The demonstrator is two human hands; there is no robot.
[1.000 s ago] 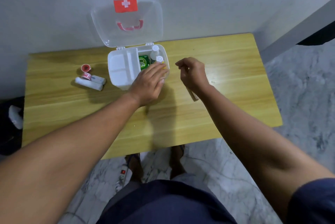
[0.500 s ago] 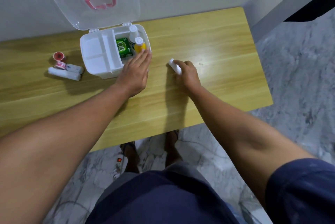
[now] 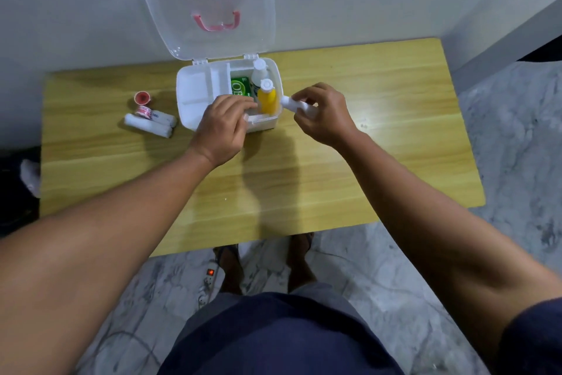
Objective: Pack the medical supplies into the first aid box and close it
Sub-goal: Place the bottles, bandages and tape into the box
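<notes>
Our right hand (image 3: 322,114) pinches a small white tube (image 3: 296,104) just outside the right wall of the open first aid box (image 3: 194,95), which sits near the worktop's (image 3: 365,162) back edge. Our left hand (image 3: 220,127) rests curled on the box's front rim, gripping nothing we can make out. We judge the tube should go in beside the yellow bottle (image 3: 267,98), laid flat so the lid (image 3: 209,13) can shut. Bandage rolls (image 3: 150,124) and tape (image 3: 142,98) wait towards the left edge.
</notes>
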